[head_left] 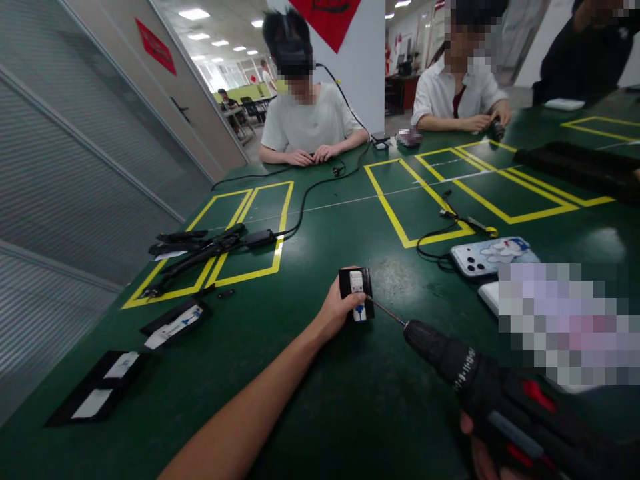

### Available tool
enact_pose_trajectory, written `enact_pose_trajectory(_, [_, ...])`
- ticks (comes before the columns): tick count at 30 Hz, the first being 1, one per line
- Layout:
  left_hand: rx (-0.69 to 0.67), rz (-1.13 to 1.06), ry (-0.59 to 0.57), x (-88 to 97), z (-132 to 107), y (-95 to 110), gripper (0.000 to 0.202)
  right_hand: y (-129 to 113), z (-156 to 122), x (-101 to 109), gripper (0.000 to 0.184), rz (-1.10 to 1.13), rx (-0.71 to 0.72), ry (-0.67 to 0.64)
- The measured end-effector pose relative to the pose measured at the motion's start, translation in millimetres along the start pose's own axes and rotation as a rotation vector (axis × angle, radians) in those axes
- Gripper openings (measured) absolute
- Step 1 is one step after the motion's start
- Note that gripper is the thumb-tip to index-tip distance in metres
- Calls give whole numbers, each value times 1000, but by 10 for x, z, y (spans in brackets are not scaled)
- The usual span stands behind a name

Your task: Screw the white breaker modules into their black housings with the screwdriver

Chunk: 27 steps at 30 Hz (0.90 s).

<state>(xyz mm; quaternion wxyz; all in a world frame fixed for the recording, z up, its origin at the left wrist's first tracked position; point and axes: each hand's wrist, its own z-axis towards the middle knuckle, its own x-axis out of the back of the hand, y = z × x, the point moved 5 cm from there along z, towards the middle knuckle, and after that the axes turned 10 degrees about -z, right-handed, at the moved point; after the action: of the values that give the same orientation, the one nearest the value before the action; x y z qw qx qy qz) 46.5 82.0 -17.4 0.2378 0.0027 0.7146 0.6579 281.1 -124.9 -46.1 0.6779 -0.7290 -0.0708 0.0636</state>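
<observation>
Item one: small black piece (370, 275), faced with a white part (356, 279) bearing a blue mark. Location: mid-counter, beyond the forearm, in the left hand (336, 308). Whether it rests on the counter (410, 413) or is raised off it cannot be told. Long axis of the white part: roughly away from the wearer, upright in the view.

Left hand: grasping the black piece from its left side, thumb laid across the white part.

Item two: power drill (480, 370), black with red trim. Right hand (483, 460): wrapped about the drill's handle, partly hidden beneath the body.

Governing relation: the piece lies ahead and to the left of the right hand. The drill's long axis slants forward and left; its thin bit (387, 311) crosses the white part's axis at an angle and ends at the piece's right side, close by the left thumb's tip. Contact between tip and piece: cannot be told. Nearer hand: the left, touching the piece; the right stands well apart, drill between.

Also listed: a phone (463, 260), right of the piece, well apart.
</observation>
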Motion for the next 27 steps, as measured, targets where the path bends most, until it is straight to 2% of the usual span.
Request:
enact_pose_trajectory(2, [8,10,9,4,1,-4,56,49,14,3,78,39,-18,0])
enact_pose_trajectory(4, [21,14,31,7,1,-6,57,27,12,0,73,60,-25,-21])
enact_pose_trajectory(8, [24,22,72,-1,-2,9,59,-131,-18,-40,53,61,-27,-112])
enact_pose_trajectory(13, [12,43,106,-4,-4,6,59,-321,-41,-56,52,23,-64,-206])
enact_pose_trajectory(18, [2,55,131,-7,-10,6,51,-451,-15,-65,48,23,-1,-237])
enact_pose_trajectory(27, [11,46,119,-33,-19,38,50,-490,-40,-54,37,41,86,-224])
